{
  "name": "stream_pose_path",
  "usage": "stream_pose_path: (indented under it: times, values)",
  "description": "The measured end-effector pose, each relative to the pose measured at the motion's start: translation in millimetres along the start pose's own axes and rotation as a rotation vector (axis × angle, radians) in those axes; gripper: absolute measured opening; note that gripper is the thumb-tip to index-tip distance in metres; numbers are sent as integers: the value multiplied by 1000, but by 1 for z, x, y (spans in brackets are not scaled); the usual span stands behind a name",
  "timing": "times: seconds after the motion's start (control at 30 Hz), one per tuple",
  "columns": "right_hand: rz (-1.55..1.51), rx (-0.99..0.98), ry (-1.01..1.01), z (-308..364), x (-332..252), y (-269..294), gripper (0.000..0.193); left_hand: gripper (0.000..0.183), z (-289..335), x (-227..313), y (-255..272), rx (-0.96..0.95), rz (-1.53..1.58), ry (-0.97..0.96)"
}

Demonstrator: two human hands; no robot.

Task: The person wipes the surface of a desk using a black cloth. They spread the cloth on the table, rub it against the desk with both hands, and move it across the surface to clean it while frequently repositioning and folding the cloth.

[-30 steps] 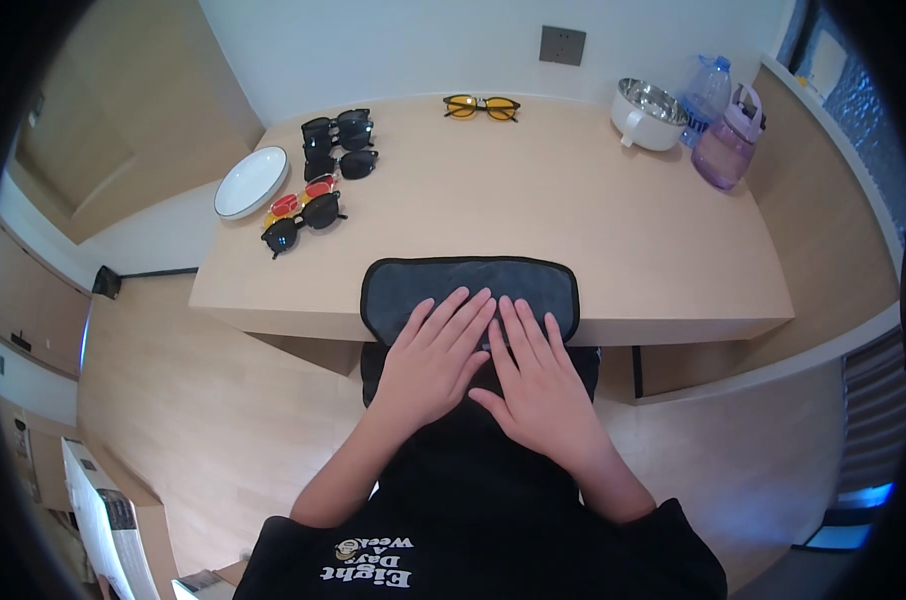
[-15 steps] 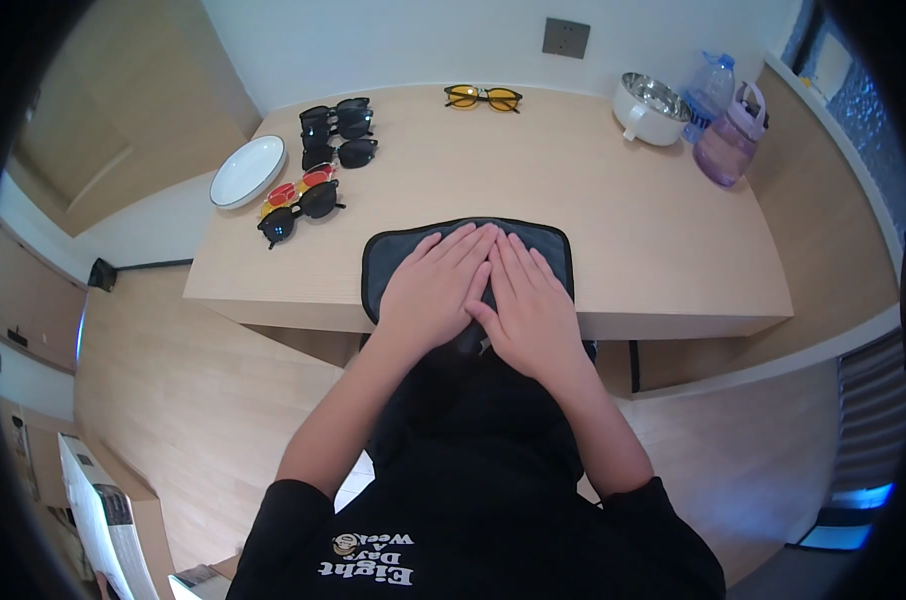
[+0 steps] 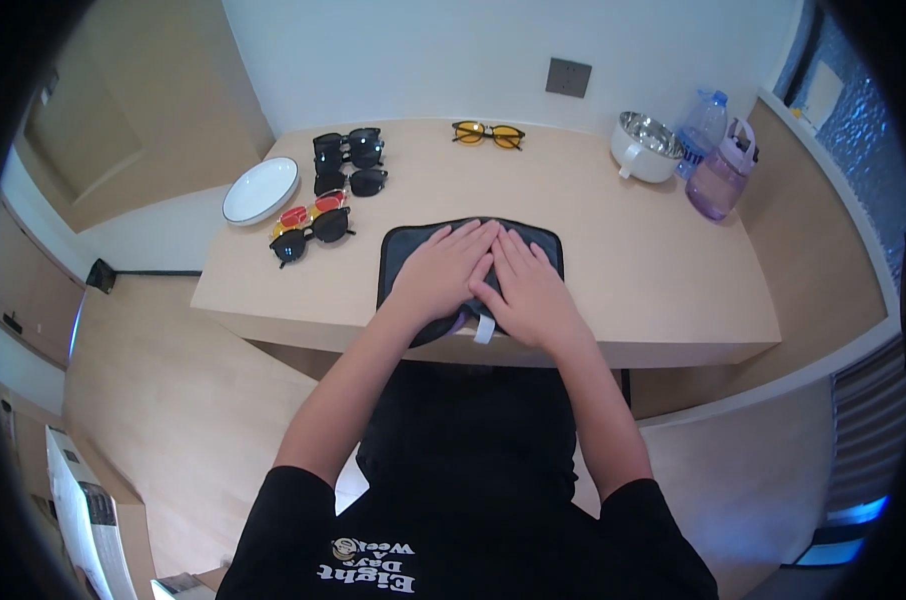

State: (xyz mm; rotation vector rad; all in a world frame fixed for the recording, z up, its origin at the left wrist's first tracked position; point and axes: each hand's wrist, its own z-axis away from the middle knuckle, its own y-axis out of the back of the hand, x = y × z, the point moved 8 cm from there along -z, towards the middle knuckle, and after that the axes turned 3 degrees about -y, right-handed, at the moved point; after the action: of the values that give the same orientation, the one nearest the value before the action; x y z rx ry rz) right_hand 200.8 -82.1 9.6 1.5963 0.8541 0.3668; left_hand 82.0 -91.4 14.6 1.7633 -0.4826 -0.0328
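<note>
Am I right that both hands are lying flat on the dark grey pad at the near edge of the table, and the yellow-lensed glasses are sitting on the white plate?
Not quite. In the head view the yellow-lensed glasses lie on the bare table by the far wall, well away from the white plate. The left hand and right hand do lie flat on the dark grey pad.

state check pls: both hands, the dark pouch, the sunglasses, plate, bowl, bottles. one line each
left hand: flat, palm down on the pouch, fingers spread
right hand: flat, palm down on the pouch, beside the left
dark pouch: lying flat at the table's near edge, pressed under both hands
dark sunglasses: folded open, grouped on the table
yellow-lens sunglasses: apart, near the wall
white plate: empty
metal bowl: upright
purple bottle: upright, capped
clear bottle: upright, capped
</note>
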Motion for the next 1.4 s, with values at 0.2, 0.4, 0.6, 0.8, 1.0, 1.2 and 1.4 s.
stream_pose_path:
  times: [0.2,0.4,0.6,0.8,1.0,1.2,1.4]
  values:
    - [52,40,50,30,-16,11,89,57,25,11,10,2,9,0]
    - [5,69,80,68,-33,24,89,57,58,38,17,15,-86,-105]
    - [-15,46,91,97,-52,34,90,60,92,71,22,83,-119,-105]
    - [18,26,112,119,-63,36,85,53,117,88,15,290,-100,-61]
    - [44,248,67,98,-60,22,77,50,104,79,17,433,-161,-15]
    - [7,272,85,64,-43,24,75,54,70,50,12,223,-160,-25]
    - [38,194,71,28,-16,11,79,62,28,22,-1,23,-112,-40]
